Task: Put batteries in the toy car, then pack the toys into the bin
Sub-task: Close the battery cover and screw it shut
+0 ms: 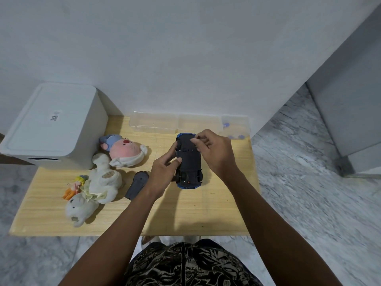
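The blue toy car (pixel 189 164) is upside down above the wooden table (pixel 185 213), its dark underside facing me. My left hand (pixel 164 171) grips its left side, thumb on the underside. My right hand (pixel 214 151) holds the right side, fingertips pinched at the far end of the underside. A dark remote control (pixel 137 185) lies on the table left of the car. A pink plush (pixel 124 150), a white teddy bear (pixel 94 188) and a small colourful figure (pixel 75 185) lie at the left. The white lidded bin (pixel 51 126) stands at the back left. No batteries are visible.
Clear plastic boxes (pixel 156 122) line the back edge against the wall, the right one (pixel 236 126) holding small blue pieces. Marble floor surrounds the table. A grey cabinet (pixel 350 112) stands at the right.
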